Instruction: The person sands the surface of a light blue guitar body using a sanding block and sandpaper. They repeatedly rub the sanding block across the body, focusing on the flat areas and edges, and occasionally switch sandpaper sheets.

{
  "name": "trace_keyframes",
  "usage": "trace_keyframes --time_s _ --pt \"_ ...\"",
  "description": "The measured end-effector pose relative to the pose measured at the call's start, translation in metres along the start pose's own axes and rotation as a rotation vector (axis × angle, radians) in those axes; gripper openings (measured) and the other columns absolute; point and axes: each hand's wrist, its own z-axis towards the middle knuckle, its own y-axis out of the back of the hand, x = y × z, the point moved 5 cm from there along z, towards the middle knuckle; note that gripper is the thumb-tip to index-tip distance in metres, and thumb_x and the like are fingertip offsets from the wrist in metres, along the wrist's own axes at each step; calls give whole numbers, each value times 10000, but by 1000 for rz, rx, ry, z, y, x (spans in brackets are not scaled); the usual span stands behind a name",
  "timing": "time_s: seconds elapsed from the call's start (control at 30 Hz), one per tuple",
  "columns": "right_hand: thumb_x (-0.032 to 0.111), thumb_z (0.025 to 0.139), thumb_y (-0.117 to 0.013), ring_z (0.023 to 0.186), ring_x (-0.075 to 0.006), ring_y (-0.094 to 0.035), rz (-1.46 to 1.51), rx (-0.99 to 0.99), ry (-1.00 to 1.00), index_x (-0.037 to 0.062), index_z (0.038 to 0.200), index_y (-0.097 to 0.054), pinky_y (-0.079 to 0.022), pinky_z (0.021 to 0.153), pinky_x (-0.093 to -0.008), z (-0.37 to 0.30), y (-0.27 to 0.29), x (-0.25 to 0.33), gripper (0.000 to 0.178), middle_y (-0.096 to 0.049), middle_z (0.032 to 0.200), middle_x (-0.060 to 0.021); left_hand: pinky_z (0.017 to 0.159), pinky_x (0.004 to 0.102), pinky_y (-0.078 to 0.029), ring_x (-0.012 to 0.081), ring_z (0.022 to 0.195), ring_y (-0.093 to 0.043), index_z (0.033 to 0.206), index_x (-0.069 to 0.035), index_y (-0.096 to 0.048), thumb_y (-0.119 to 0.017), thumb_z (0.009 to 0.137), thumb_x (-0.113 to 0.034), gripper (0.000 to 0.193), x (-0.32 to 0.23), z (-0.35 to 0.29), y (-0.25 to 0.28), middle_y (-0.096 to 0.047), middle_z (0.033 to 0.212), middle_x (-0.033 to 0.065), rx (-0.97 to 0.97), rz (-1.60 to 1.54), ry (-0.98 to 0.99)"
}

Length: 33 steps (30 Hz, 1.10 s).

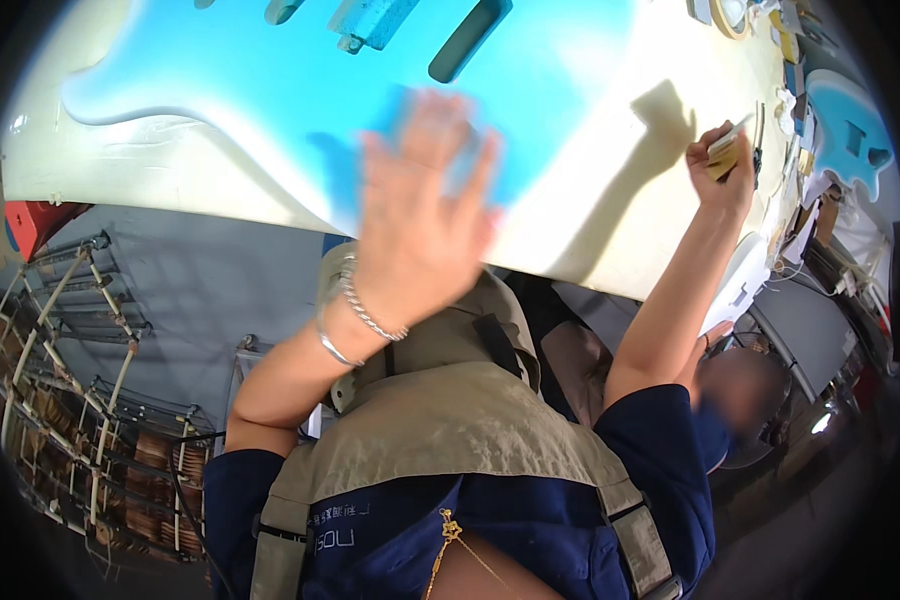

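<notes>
A light-blue electric guitar body [300, 95] with pale edges and cut-out pockets lies flat on the pale tabletop [610, 235]. Over its near edge is my left hand [420, 200], blurred by motion, fingers spread and nothing in them. Whether its fingertips touch the blue surface I cannot tell. Off to the right, my right hand [722, 170] is closed around a small folded yellow-and-white piece [725, 155] that looks like a sanding sheet. That hand is above the tabletop, apart from the guitar body, and casts a shadow there.
Another light-blue guitar body [850, 130] stands at the far right, near rolls of tape [732, 15] and clutter. A co-worker at the right holds a white guitar body [740, 285]. Racks [100, 330] with stacked brown pieces and a red object [40, 225] are at the left.
</notes>
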Motion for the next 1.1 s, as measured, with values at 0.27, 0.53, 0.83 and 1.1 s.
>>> trace_keyframes --time_s 0.27,0.53,0.83,1.1 --pt "459 853 -705 1403 -370 -257 -397 -189 628 -59 1493 -50 -187 1161 -436 -7 -12 32 1052 -198 1500 -328 1106 662 -46 334 1386 -245 1287 -399 -598 -596 900 -362 389 37 21 14 -343 1452 90 -69 356 -11" --pt "251 898 -682 1064 -196 -561 -727 -12 916 6 1194 -588 -423 922 -335 -36 -54 -16 395 -606 1146 -108 1122 640 26 342 1388 -294 1317 -389 -572 -485 953 -431 376 50 8 34 -382 1422 70 -21 497 -101" --pt "258 858 -671 850 -291 -637 -852 -83 1052 39 952 -691 -489 787 -391 20 -154 20 239 -684 971 -137 1113 665 -2 335 1377 -311 1254 -327 -633 -520 929 -449 365 50 18 28 -414 1384 79 -71 338 -154" --pt "509 705 -741 1022 -308 -657 -1613 -153 511 22 1076 -664 -507 817 -401 113 -234 55 617 -691 1081 -140 1123 640 -58 357 1360 -333 1190 -225 -687 -531 918 -348 337 52 20 33 -475 1330 139 -122 259 -126"
